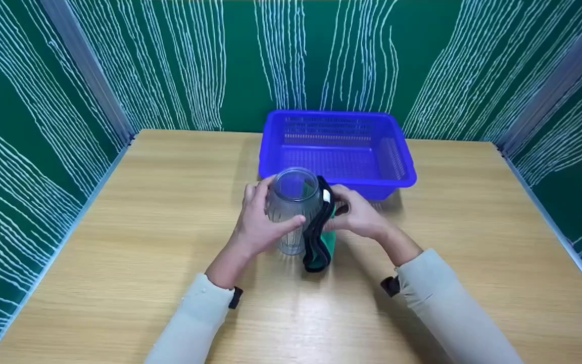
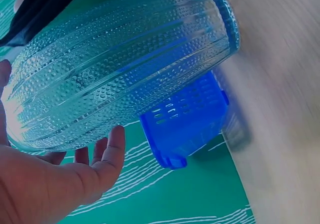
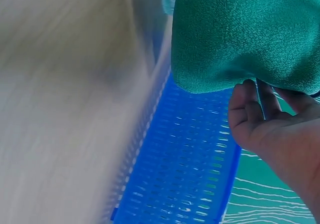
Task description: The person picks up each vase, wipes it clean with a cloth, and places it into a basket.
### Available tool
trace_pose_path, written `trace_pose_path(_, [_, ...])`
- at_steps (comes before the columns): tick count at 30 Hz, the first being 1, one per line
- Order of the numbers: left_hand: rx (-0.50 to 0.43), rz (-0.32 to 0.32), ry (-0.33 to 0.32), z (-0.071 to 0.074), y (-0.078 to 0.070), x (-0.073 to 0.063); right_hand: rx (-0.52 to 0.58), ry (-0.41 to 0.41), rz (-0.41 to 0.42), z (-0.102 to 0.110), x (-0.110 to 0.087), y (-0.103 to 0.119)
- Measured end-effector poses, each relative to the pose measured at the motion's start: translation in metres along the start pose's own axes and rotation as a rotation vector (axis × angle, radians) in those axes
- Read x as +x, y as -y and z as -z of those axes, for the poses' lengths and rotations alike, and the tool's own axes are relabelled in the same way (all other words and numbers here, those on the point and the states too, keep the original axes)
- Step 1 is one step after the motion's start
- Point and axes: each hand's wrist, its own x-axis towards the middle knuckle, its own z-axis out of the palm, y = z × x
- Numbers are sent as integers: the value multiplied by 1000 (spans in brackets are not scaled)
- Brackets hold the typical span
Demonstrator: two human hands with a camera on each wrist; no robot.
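A clear ribbed glass vase (image 1: 291,222) stands roughly upright in the head view, its round mouth facing up. My left hand (image 1: 262,217) grips it from the left side, thumb across the near face. Dimpled texture shows on the vase (image 2: 115,68) in the left wrist view, above my left hand (image 2: 65,179). Against its right side is a green terry cloth (image 3: 240,38) with wavy black edging (image 1: 316,232) and a small white label. My right hand (image 1: 359,215) holds the cloth from the right, and some of its fingertips are hidden behind the cloth.
Behind the hands, a purple-blue plastic basket (image 1: 334,180) with slotted walls stands on the wooden table (image 1: 170,202). Green panels (image 1: 240,65) with white wavy lines rise along the back and both sides, with metal posts (image 1: 89,65) at the corners.
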Motion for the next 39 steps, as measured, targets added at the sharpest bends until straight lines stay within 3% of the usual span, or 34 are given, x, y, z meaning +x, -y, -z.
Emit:
trace_pose_path(6, [65,-20,-8,5,1,3,32,-33,-6,5,5,12])
trace_pose_path(15, [-29,-16,-7,8,4,5,60,-58,33,9,13,31])
trace_pose_path(20, [-44,6,17,9,6,4,43,-38,30,9,15,35])
trace_pose_path(30, [-39,1,1,8,6,5,-40,46,-16,15,15,35])
trace_pose_path(39, [-24,23,7,7,6,5,-80,85,7,16,11,27])
